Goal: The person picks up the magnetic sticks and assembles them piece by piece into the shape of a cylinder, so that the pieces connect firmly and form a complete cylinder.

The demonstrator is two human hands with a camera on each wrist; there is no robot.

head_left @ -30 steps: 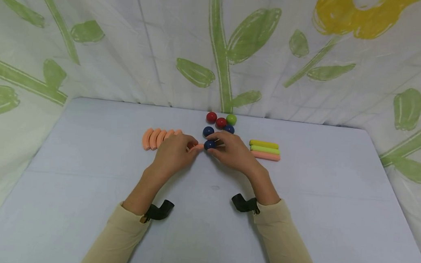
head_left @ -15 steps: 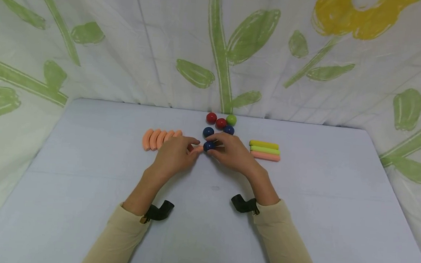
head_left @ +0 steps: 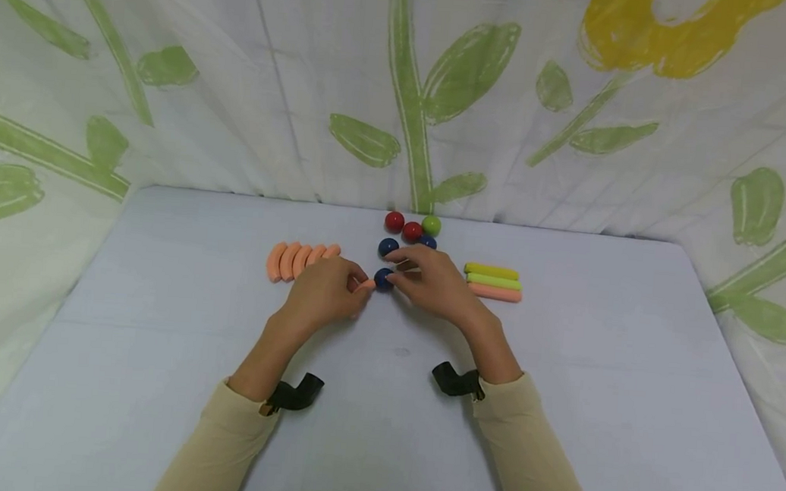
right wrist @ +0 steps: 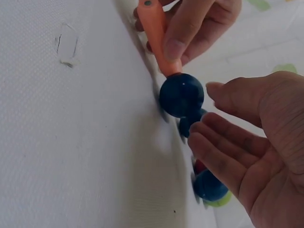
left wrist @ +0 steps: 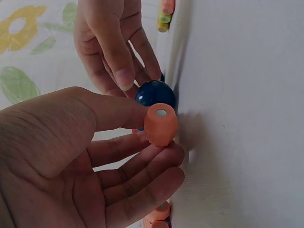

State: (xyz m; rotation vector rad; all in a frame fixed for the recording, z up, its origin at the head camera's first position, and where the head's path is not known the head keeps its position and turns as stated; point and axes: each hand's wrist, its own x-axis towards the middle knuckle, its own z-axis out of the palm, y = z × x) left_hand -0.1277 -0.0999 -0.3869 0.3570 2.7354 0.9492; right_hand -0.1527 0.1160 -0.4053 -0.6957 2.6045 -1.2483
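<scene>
My left hand (head_left: 327, 290) pinches an orange curved magnetic stick (left wrist: 160, 127) between thumb and fingers; a pale metallic dot shows on its near end. At its far end, in the right wrist view, the stick (right wrist: 159, 38) touches a shiny dark blue ball (right wrist: 181, 95). My right hand (head_left: 434, 285) is beside that ball, thumb and fingers spread apart, and a gap shows between them and the ball in the right wrist view. Just behind, another blue ball (head_left: 388, 247) sits on the white table.
Two red balls (head_left: 395, 221), a green ball (head_left: 432, 225) and a further blue ball (head_left: 428, 241) cluster at the back. Several orange curved sticks (head_left: 287, 261) lie in a row at left. Yellow, lime and pink straight sticks (head_left: 493, 281) lie at right. A flowered curtain (head_left: 238, 113) hangs behind.
The blue ball and orange stick have shifted slightly left and toward me. My right thumb and fingers, earlier around the ball, have loosened from it; my left hand keeps its pinch.
</scene>
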